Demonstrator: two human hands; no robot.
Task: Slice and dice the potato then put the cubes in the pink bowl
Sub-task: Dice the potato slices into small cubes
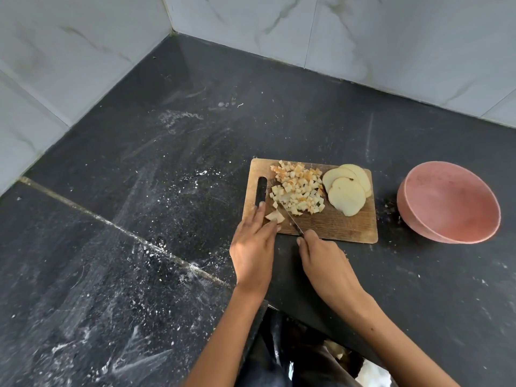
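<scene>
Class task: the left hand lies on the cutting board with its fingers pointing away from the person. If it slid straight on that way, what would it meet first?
Probably the handle slot of the cutting board; the left hand points just left of the potato cubes.

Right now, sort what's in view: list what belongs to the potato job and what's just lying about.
Job: knife, potato piece, cubes, slices, cutting board, pink bowl, left hand, right hand.
Lying about: white specks on the counter.
</scene>
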